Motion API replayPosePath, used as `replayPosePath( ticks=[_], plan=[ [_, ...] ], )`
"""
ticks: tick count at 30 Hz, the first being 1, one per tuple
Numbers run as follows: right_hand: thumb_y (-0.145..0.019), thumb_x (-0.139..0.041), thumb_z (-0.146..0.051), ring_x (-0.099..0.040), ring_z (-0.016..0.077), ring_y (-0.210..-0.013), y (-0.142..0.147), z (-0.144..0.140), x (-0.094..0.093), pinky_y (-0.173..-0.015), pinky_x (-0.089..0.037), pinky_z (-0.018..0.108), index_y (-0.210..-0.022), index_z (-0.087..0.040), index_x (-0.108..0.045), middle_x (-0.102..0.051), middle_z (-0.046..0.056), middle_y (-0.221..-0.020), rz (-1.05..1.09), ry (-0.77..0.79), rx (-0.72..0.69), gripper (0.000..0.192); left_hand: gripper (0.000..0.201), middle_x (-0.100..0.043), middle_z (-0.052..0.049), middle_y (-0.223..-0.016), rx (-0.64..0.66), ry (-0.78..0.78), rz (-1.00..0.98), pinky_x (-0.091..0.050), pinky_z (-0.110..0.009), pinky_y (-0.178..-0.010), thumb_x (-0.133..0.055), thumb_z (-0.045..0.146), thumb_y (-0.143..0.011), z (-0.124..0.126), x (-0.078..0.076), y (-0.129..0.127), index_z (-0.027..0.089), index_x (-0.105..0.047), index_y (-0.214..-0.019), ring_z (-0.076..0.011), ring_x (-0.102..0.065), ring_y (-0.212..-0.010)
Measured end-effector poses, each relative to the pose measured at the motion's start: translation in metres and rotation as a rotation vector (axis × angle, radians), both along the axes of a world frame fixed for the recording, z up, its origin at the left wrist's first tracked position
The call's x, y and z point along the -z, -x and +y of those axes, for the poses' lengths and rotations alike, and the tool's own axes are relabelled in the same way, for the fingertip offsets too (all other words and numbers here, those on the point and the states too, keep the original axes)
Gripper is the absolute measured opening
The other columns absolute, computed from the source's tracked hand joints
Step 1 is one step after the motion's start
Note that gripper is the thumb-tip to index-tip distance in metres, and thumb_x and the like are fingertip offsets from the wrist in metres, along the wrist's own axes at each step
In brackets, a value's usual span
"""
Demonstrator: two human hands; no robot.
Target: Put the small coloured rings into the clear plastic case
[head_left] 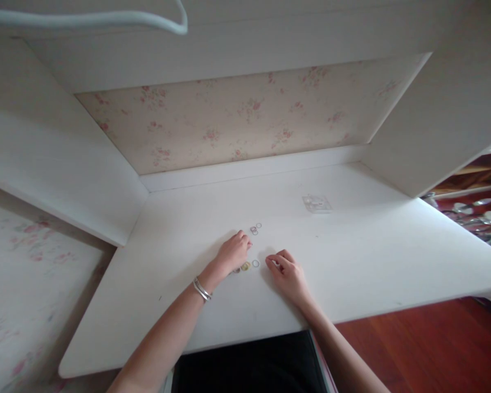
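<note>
My left hand (pixel 234 252), a silver bracelet (pixel 202 289) at its wrist, reaches over the white desk. Its fingers are pinched at the surface on what looks like a small ring, mostly hidden by the fingertips. Just beyond lie a few thin rings (pixel 254 230), one of them a pale silver ring (pixel 259 225) set slightly apart. Below the left palm are a gold-coloured ring (pixel 246 266) and a darker one partly covered by the hand. A thin silver ring (pixel 256 263) lies between both hands. My right hand (pixel 287 274) rests on the desk with curled fingers, and I see nothing in them.
A small clear plastic packet or box (pixel 317 204) lies toward the back right of the white desk (pixel 372 245). White side panels and a floral back wall (pixel 249 117) enclose the desk. A white cable (pixel 85 19) hangs at the top left. Shiny metal objects (pixel 489 218) stand beyond the right edge.
</note>
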State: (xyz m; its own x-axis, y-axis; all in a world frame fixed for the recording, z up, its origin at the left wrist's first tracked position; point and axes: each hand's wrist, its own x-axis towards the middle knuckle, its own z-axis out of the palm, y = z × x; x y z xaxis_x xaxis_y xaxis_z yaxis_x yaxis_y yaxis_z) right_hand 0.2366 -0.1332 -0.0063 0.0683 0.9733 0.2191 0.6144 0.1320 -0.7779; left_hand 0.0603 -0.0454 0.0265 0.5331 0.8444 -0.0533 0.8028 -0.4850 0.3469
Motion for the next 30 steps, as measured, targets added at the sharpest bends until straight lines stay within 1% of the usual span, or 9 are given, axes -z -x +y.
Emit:
replayPosePath(
  ticks=[3, 7, 11, 17, 20, 23, 26, 28, 30],
  plan=[
    [-0.088, -0.045, -0.036, -0.051, 0.0093, -0.058, 0.000, 0.000, -0.001, -0.058, -0.040, 0.023, -0.086, -0.023, -0.068, -0.058, 0.002, -0.082, -0.003, 0.004, -0.004, 0.026, 0.019, -0.057, -0.006, -0.097, 0.068, -0.026, -0.022, -0.044, -0.027, -0.081, -0.040, 0.020, -0.092, -0.012, -0.004, -0.001, 0.017, -0.058, -0.091, -0.0159, -0.057, -0.088],
    [-0.088, -0.046, -0.036, -0.051, 0.0097, -0.059, 0.000, 0.000, -0.003, -0.059, -0.041, 0.023, -0.087, -0.023, -0.068, -0.058, 0.002, -0.083, -0.020, 0.010, -0.007, 0.026, 0.019, -0.057, -0.006, -0.093, 0.162, -0.069, -0.031, -0.044, -0.028, -0.078, -0.041, 0.019, -0.091, -0.030, -0.014, -0.001, 0.017, -0.059, -0.089, -0.0165, -0.055, -0.087],
    [-0.088, -0.046, -0.036, -0.051, 0.0099, -0.059, 0.000, 0.000, -0.001, -0.059, -0.041, 0.023, -0.088, -0.023, -0.068, -0.057, 0.002, -0.082, -0.025, 0.010, -0.007, 0.026, 0.019, -0.057, -0.006, -0.089, 0.201, -0.091, -0.027, -0.044, -0.028, -0.076, -0.042, 0.018, -0.091, -0.040, -0.021, -0.001, 0.017, -0.060, -0.087, -0.0169, -0.055, -0.085],
    [-0.088, -0.047, -0.036, -0.051, 0.0096, -0.059, 0.001, 0.001, 0.003, -0.058, -0.041, 0.023, -0.087, -0.023, -0.068, -0.057, 0.001, -0.083, -0.025, 0.016, -0.003, 0.025, 0.021, -0.058, -0.006, -0.086, 0.228, -0.084, 0.012, -0.044, -0.029, -0.076, -0.042, 0.016, -0.089, -0.041, -0.015, -0.005, 0.016, -0.062, -0.081, -0.0177, -0.056, -0.083],
    [-0.088, -0.047, -0.036, -0.051, 0.0095, -0.059, 0.001, 0.000, 0.002, -0.058, -0.041, 0.023, -0.088, -0.023, -0.068, -0.057, 0.001, -0.084, -0.025, 0.026, -0.010, 0.025, 0.022, -0.059, -0.006, -0.084, 0.216, -0.063, -0.040, -0.044, -0.030, -0.077, -0.043, 0.020, -0.090, -0.040, -0.014, -0.005, 0.017, -0.063, -0.081, -0.0181, -0.056, -0.083],
    [-0.088, -0.046, -0.037, -0.052, 0.0099, -0.060, 0.001, -0.001, -0.001, -0.059, -0.041, 0.023, -0.088, -0.023, -0.068, -0.057, 0.001, -0.084, -0.022, 0.039, -0.019, 0.025, 0.020, -0.059, -0.005, -0.086, 0.170, -0.011, -0.190, -0.044, -0.028, -0.079, -0.045, 0.023, -0.089, -0.037, -0.017, 0.002, 0.018, -0.063, -0.083, -0.0164, -0.057, -0.082],
    [-0.089, -0.045, -0.037, -0.053, 0.0101, -0.061, 0.002, 0.002, -0.005, -0.060, -0.041, 0.023, -0.088, -0.024, -0.067, -0.058, 0.001, -0.084, -0.046, 0.057, -0.020, 0.026, 0.018, -0.059, -0.005, -0.090, 0.032, -0.001, -0.356, -0.044, -0.026, -0.078, -0.046, 0.025, -0.088, -0.030, -0.019, 0.018, 0.018, -0.062, -0.086, -0.0153, -0.056, -0.084],
    [-0.089, -0.044, -0.036, -0.053, 0.0100, -0.062, 0.003, 0.006, -0.007, -0.061, -0.042, 0.023, -0.088, -0.024, -0.067, -0.059, 0.001, -0.086, -0.090, 0.080, -0.032, 0.026, 0.018, -0.059, -0.004, -0.087, -0.062, -0.003, -0.425, -0.044, -0.026, -0.076, -0.046, 0.026, -0.087, -0.025, -0.015, 0.032, 0.018, -0.062, -0.085, -0.0150, -0.055, -0.081],
    [-0.090, -0.043, -0.035, -0.055, 0.0102, -0.064, 0.005, 0.014, -0.010, -0.063, -0.042, 0.023, -0.090, -0.025, -0.066, -0.059, 0.001, -0.089, -0.151, 0.101, -0.045, 0.025, 0.019, -0.058, -0.003, -0.082, -0.159, 0.004, -0.468, -0.043, -0.026, -0.072, -0.047, 0.029, -0.086, -0.022, -0.008, 0.048, 0.017, -0.062, -0.084, -0.0145, -0.054, -0.074]
  ],
)
